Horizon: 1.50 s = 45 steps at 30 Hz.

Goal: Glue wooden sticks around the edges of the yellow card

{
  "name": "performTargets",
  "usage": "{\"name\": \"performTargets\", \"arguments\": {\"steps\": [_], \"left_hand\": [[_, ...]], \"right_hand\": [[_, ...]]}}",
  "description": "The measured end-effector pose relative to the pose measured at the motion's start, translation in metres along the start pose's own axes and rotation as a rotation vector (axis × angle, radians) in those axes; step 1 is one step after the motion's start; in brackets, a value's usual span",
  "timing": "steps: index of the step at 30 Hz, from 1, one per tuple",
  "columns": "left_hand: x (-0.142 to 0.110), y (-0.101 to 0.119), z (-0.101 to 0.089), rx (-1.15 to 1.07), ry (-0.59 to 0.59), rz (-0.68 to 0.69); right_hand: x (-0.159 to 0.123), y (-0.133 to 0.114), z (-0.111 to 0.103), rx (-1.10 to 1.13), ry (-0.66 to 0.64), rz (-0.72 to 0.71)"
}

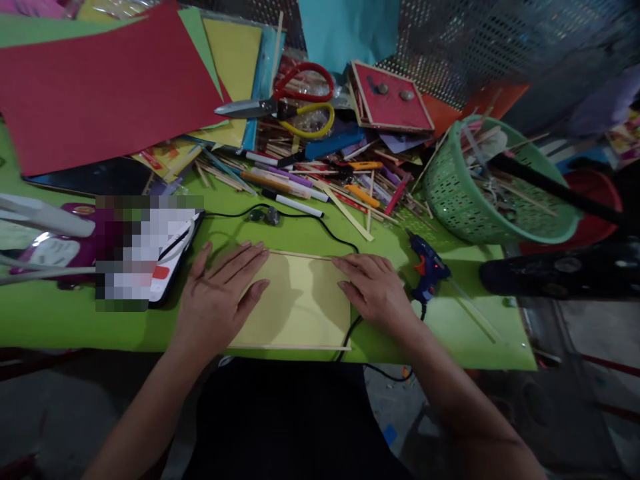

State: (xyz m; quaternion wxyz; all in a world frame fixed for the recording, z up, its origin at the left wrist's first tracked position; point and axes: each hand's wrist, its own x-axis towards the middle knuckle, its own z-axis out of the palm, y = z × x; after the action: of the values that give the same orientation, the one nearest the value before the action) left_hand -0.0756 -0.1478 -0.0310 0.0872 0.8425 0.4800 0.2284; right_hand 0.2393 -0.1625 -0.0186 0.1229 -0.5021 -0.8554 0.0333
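Metal mesh (425,40) at the back, lime-green table (70,327) in front, its far half heavily cluttered. At the near edge, in the middle and between both hands: yellow sheet (285,327), lying flat, with a thin upper strip (300,255) of wood along its far edge and a similar lower strip (290,347) along its near edge. Left hand (225,287) palm down over the sheet's left part, fingers extended, fingertips at the upper strip's left end, thumb apart. Right hand (370,283) at the far right corner, fingers stretched out and close together, tips at the other end of the same strip. Nothing clasped in either; pressure impossible to tell. Sheet's left edge hidden.

To the right, glue gun (425,263) with a small red light; beyond it, green basket (450,193). To the left, phone (173,267), partly blurred. Behind, scissors (250,109) beside a large red sheet (110,93).
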Motion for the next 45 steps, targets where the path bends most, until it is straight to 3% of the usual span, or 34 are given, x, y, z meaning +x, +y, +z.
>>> {"name": "performTargets", "arguments": {"steps": [8,15,24,38,45], "left_hand": [[-0.002,0.000,-0.002,-0.023,0.203,-0.197],[-0.001,-0.002,-0.002,0.044,0.122,-0.197],[0.002,-0.008,0.006,0.100,0.048,-0.135],[0.005,-0.007,0.005,0.042,0.047,-0.133],[0.003,-0.005,0.004,0.062,0.099,-0.211]], "right_hand": [[-0.008,0.007,-0.003,0.010,0.169,-0.007],[-0.010,0.005,-0.010,0.127,0.235,0.004],[-0.014,0.007,-0.017,0.292,0.455,0.140],[-0.014,0.005,-0.020,0.346,0.446,0.125],[-0.015,0.004,-0.018,0.367,0.424,0.113]]}}
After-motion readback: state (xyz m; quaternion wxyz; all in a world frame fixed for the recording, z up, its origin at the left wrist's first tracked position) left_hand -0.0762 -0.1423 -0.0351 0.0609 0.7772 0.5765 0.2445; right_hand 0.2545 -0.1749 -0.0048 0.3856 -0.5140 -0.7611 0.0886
